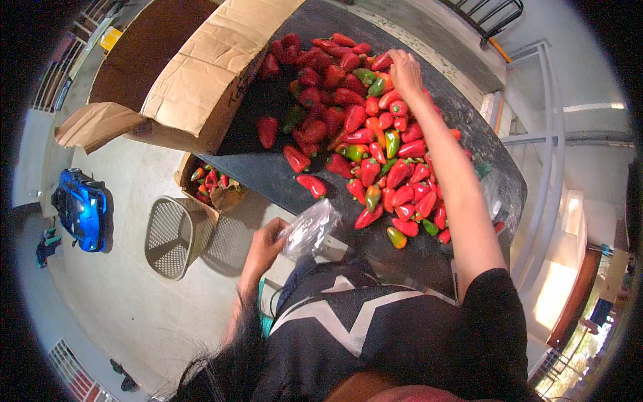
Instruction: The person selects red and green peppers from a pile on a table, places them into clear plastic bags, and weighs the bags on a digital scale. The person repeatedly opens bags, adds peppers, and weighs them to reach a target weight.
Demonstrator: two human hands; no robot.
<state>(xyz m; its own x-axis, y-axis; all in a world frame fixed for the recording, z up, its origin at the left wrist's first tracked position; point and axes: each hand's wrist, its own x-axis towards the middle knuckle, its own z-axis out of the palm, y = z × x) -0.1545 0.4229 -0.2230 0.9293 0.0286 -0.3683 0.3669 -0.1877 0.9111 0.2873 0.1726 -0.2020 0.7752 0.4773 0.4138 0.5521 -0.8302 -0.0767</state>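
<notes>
My left hand [263, 246] holds a clear plastic bag [312, 228] by one end, in front of my body beside the table edge. A large heap of red peppers [354, 118], some partly green or orange, covers much of the dark table [251, 173]. My right hand [407, 74] is stretched out to the heap's far side, its fingers closed on a red pepper [382, 62]. A few peppers lie apart from the heap, among them a red pepper [311, 186] near the bag and a green-orange pepper [397, 237] at the near side.
A large cardboard box [201, 75] with flaps spread stands at the left of the heap. Below it on the floor are a smaller carton [219, 213] of peppers and a plastic mesh basket [171, 238]. A blue toy car [83, 211] is farther left. More clear plastic [502, 196] lies at the table's right.
</notes>
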